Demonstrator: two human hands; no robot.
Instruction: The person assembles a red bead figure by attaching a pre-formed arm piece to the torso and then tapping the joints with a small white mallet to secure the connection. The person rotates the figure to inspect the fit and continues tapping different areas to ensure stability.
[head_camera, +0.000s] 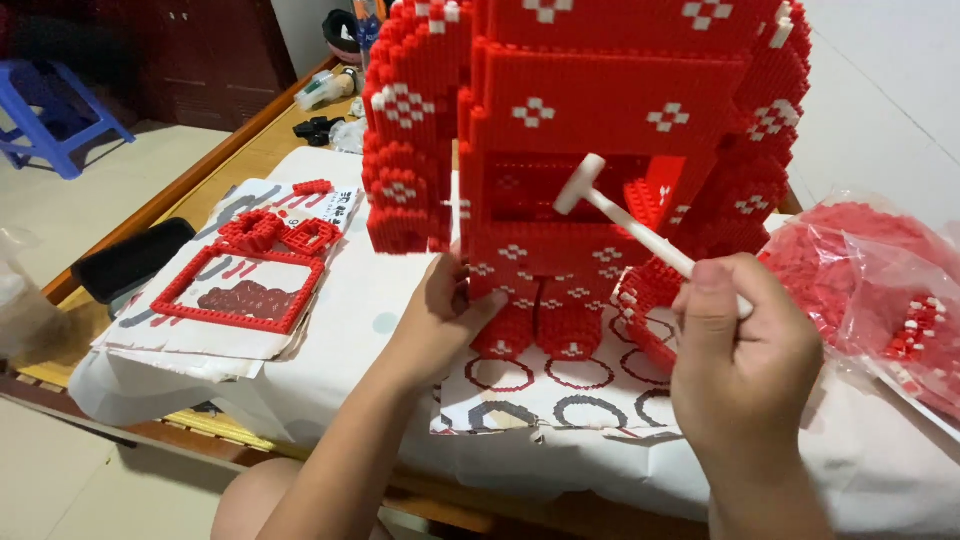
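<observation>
A tall figure built of small red bricks with white cross marks (600, 110) stands on a printed paper sheet (560, 395) at the middle of the table. My left hand (445, 310) presses against its lower front, by the left leg. My right hand (745, 350) grips the handle of a small white plastic hammer (620, 208), whose head sits at an open recess in the figure's middle. A curved red brick piece (640, 305) leans at the figure's right foot, just left of my right hand.
At the left, a red square brick frame (240, 290) and small red sub-builds (280, 232) lie on instruction sheets. Clear bags of red bricks (880, 290) sit at the right. A black phone (130, 260) lies near the left table edge. A blue stool (55, 110) stands far left.
</observation>
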